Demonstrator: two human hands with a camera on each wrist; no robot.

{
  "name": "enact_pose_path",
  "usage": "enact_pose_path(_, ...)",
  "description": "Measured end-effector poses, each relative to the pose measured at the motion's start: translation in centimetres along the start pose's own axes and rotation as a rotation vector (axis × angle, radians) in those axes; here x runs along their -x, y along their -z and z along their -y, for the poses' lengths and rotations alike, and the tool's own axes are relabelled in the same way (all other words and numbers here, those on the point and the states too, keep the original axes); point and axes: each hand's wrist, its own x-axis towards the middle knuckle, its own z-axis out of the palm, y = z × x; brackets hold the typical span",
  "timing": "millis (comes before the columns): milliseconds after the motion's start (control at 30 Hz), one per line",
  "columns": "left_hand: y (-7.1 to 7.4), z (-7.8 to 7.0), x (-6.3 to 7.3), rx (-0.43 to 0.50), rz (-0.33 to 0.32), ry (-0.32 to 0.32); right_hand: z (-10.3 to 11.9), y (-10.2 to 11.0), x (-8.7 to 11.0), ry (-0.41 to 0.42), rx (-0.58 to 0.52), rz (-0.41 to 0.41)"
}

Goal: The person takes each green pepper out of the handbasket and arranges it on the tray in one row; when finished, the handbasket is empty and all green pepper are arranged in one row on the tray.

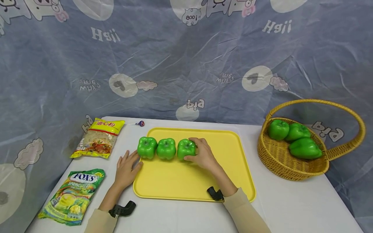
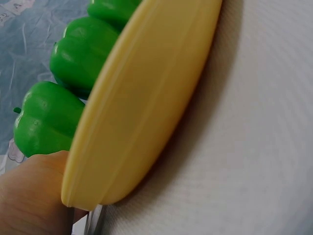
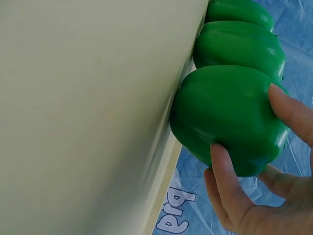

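Note:
Three green bell peppers stand in a row on the yellow tray (image 1: 186, 184), toward its far left. My right hand (image 1: 205, 157) grips the right-hand bell pepper (image 1: 185, 148), thumb on one side and fingers round the other, as the right wrist view shows. Beside it are the middle bell pepper (image 1: 166, 149) and the left-hand bell pepper (image 1: 147, 147), which sits over the tray's left edge. My left hand (image 1: 126, 170) rests at that edge with fingers extended, close to the left-hand pepper; whether they touch is unclear.
A wicker basket (image 1: 271, 157) with a tall handle stands at the right, holding three more green peppers (image 1: 305, 148). Along the left lie a yellow pasta bag (image 1: 99, 139) and a green Fox's candy bag (image 1: 73, 197). A lollipop (image 1: 141, 123) lies behind the tray, near the hanging cloth.

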Motion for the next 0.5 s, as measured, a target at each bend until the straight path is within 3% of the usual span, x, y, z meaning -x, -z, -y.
enact_pose_path(500,-0.01,-0.01,-0.02,-0.008,0.002,0.001,0.3,0.81,0.16,-0.001,-0.052,0.05)
